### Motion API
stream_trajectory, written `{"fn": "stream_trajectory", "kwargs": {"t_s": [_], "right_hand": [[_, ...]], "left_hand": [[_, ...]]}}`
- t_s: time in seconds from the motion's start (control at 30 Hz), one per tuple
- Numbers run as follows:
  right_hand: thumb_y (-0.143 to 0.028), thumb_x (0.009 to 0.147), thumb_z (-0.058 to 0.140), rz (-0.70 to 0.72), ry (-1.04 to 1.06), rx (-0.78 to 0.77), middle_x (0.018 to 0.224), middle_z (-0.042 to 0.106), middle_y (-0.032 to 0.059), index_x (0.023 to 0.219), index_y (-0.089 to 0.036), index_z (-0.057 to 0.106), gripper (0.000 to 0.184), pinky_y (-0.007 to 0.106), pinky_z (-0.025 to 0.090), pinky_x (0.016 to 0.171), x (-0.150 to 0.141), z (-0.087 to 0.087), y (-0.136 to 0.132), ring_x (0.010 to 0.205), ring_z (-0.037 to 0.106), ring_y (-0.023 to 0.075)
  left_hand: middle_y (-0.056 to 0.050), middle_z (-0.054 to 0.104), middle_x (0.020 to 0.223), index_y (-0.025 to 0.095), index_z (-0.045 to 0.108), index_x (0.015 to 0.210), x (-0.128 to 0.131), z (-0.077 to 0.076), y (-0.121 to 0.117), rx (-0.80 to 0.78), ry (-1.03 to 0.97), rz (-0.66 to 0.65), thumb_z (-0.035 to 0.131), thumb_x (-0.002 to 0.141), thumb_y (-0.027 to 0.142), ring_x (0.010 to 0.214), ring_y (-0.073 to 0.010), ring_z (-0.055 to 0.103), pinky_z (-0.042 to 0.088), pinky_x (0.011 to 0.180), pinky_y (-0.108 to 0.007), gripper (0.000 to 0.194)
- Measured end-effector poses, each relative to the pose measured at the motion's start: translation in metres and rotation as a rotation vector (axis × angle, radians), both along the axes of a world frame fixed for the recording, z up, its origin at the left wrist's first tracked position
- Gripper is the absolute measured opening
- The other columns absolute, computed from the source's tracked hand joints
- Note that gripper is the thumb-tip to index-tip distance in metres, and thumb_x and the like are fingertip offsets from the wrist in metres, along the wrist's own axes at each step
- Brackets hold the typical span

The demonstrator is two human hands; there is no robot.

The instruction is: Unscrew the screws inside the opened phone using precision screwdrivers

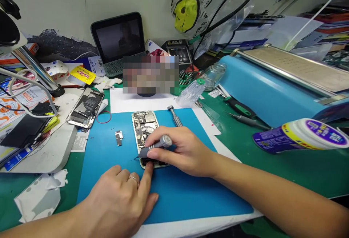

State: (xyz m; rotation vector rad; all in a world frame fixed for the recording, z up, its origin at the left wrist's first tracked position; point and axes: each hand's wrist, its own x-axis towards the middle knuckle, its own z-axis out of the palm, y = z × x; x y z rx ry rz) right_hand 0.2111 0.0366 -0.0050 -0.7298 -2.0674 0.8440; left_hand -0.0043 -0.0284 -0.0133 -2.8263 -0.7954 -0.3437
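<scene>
An opened phone (141,118) lies on the blue mat, its inner parts bare. My right hand (188,152) is closed around a grey precision screwdriver (163,142), held slanted over the phone. The driver's thin tip points left, close to the phone's lower left edge; whether it touches anything I cannot tell. With its index finger stretched out onto the phone's bottom end, my left hand (122,194) holds nothing, and its other fingers are loosely bent. A small metal-shielded phone part (119,138) lies left of the phone. Behind my right hand rests a second screwdriver (174,116).
Another opened phone (85,107) sits on a white stand at left, beside a red rubber band (104,117). At right are a purple-and-white tub (300,136), a green-black handled tool (240,107) and a blue machine (259,85). A screen device (118,41) stands behind.
</scene>
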Motion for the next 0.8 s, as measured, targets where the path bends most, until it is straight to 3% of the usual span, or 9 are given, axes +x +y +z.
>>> {"fn": "stream_trajectory", "kwargs": {"t_s": [0.27, 0.37, 0.47, 0.6, 0.7, 0.8], "right_hand": [[-0.031, 0.095, 0.069, -0.017, 0.057, -0.002, 0.079, 0.073, -0.0006, 0.092, -0.019, 0.068, 0.013, 0.02, 0.051, 0.063, -0.002, -0.001, 0.001, 0.066, 0.066, 0.0103], [-0.037, 0.098, 0.065, -0.104, 0.182, -0.038, 0.08, 0.071, 0.0004, 0.09, -0.019, 0.066, 0.019, 0.02, 0.051, 0.061, -0.001, -0.001, 0.003, 0.069, 0.066, 0.0107], [-0.047, 0.099, 0.061, -0.196, 0.344, -0.075, 0.076, 0.065, -0.0003, 0.087, -0.02, 0.063, 0.03, 0.021, 0.048, 0.055, 0.001, -0.002, 0.003, 0.063, 0.061, 0.0105], [-0.051, 0.098, 0.061, -0.225, 0.447, -0.096, 0.073, 0.059, -0.0012, 0.085, -0.02, 0.061, 0.034, 0.022, 0.045, 0.053, 0.001, -0.004, 0.0, 0.057, 0.053, 0.0092], [-0.049, 0.098, 0.061, -0.189, 0.454, -0.077, 0.075, 0.06, -0.0005, 0.087, -0.02, 0.064, 0.032, 0.022, 0.045, 0.053, 0.0, -0.004, -0.004, 0.057, 0.053, 0.009], [-0.049, 0.099, 0.06, -0.129, 0.447, -0.07, 0.075, 0.062, -0.0006, 0.089, -0.02, 0.065, 0.031, 0.023, 0.046, 0.054, -0.001, -0.004, -0.007, 0.058, 0.055, 0.0093]], "left_hand": [[-0.002, 0.064, 0.065, 0.002, 0.061, 0.125, -0.002, 0.008, 0.005, -0.087, -0.081, -0.043, 0.036, 0.109, 0.027, 0.05, -0.0195, 0.06, 0.04, 0.048, -0.035, 0.038], [0.003, 0.056, 0.056, 0.013, 0.068, 0.092, -0.004, 0.015, 0.013, -0.225, -0.376, -0.09, 0.045, 0.102, 0.019, 0.044, -0.0138, 0.05, 0.031, 0.047, -0.032, 0.026], [0.006, 0.049, 0.051, 0.018, 0.061, 0.073, -0.007, 0.019, 0.022, -0.348, -0.596, 0.039, 0.049, 0.098, 0.016, 0.042, -0.0093, 0.042, 0.032, 0.047, -0.026, 0.028], [0.011, 0.04, 0.05, 0.017, 0.067, 0.086, -0.008, 0.016, 0.03, -0.403, -0.627, 0.209, 0.059, 0.098, 0.021, 0.04, -0.0072, 0.039, 0.031, 0.044, -0.021, 0.015], [0.012, 0.039, 0.049, 0.017, 0.072, 0.097, -0.007, 0.012, 0.03, -0.436, -0.618, 0.228, 0.065, 0.098, 0.029, 0.04, -0.0072, 0.039, 0.032, 0.044, -0.02, 0.014], [0.009, 0.049, 0.05, 0.017, 0.075, 0.104, -0.006, 0.009, 0.03, -0.443, -0.604, 0.2, 0.064, 0.1, 0.033, 0.041, -0.0078, 0.045, 0.033, 0.045, -0.021, 0.019]]}}
